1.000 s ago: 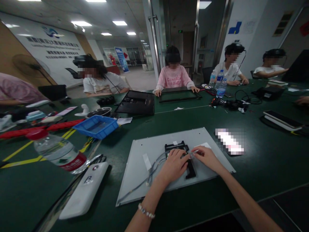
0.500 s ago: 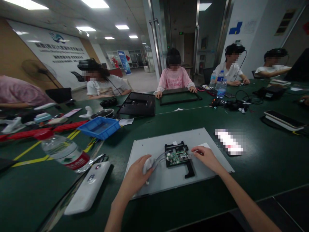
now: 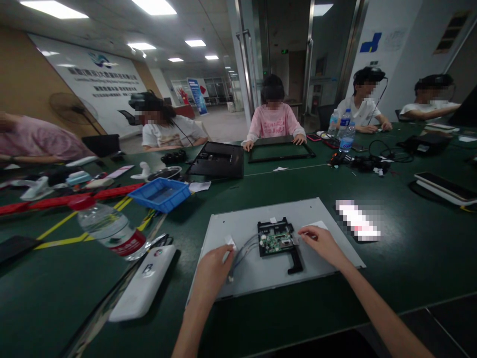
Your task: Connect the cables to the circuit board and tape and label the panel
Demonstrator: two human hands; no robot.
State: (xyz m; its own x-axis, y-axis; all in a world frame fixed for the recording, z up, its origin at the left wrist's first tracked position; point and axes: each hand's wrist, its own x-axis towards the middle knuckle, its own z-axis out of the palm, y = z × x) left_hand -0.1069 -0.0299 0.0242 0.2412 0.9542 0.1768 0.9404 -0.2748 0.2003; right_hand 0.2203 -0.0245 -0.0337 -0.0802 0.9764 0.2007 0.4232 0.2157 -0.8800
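Observation:
A green circuit board [image 3: 276, 242] sits in a black plastic bracket [image 3: 295, 261] on a flat grey metal panel [image 3: 249, 283]. Thin grey wires [image 3: 244, 248] run leftward from the board and end in a small white connector [image 3: 230, 279] beside my left wrist. My left hand [image 3: 216, 266] is closed, thumb and fingers pinched on a small white piece of tape or paper [image 3: 230, 241] above the panel. Just right of the board, the fingers of my right hand [image 3: 321, 242] are pinched together at a pale strip; whether they grip it is unclear.
Left of the panel stand a white power bank [image 3: 145, 286], a tilted water bottle [image 3: 112, 231] and a blue tray [image 3: 162, 195]. A lit phone [image 3: 357, 221] lies to the right. Across the green table, a person in pink [image 3: 274, 122] holds a black frame [image 3: 281, 151].
The white piece at my left hand shows less, and the wires beside that hand are now visible down to their connector. My right hand stays near the board's right edge. The view has shifted slightly.

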